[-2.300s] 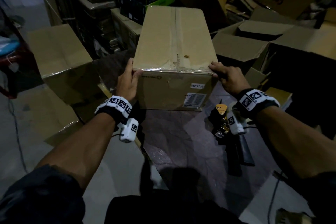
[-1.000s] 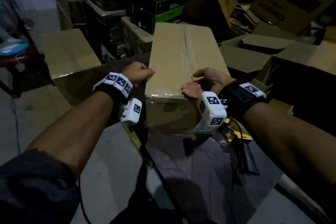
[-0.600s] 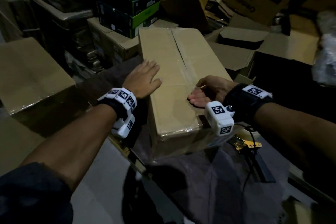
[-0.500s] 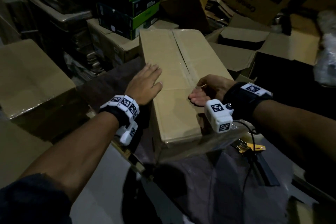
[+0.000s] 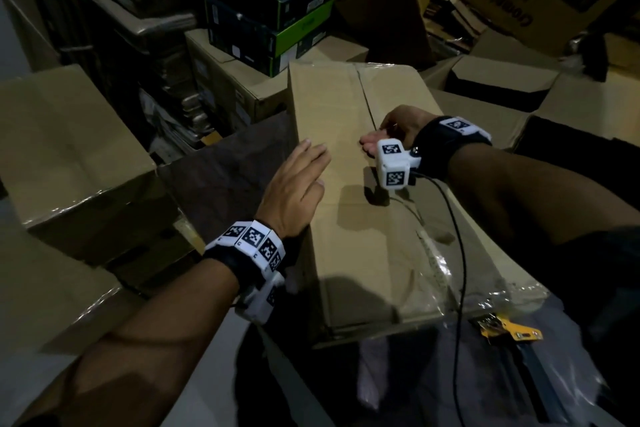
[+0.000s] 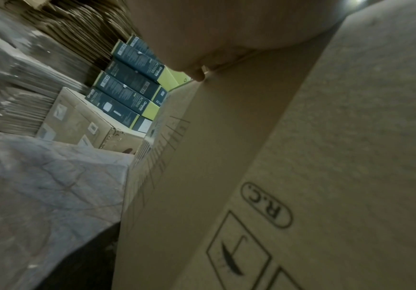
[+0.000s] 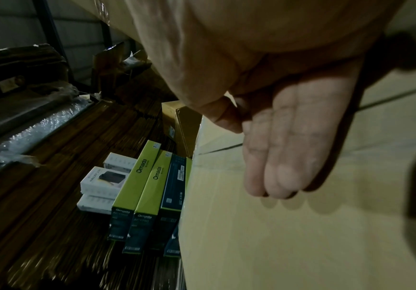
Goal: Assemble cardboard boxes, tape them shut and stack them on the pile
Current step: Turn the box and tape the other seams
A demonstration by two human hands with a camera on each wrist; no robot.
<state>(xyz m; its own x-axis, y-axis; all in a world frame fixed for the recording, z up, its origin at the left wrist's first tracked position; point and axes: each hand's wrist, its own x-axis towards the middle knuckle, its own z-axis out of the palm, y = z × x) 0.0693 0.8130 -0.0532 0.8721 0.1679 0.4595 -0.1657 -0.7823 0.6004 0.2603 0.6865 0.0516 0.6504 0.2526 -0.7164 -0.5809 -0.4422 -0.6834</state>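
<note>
Cardboard box (image 5: 360,191), long, lay at 12 o'clock on the dark table (image 5: 221,177), turned from its earlier end-on position, unsealed seam uppermost. Left hand (image 5: 294,191), fingers straight, pressed the 9 o'clock top edge. Right hand (image 5: 394,130), palm up, fingers loosely extended, rested by the seam, holding nothing. Tape dispenser (image 5: 505,328) lay at 4 o'clock. Taping judged next.

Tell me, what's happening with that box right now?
Left hand flat on cardboard box, right hand open, palm up. Seam untaped. Nothing blocking.
</note>
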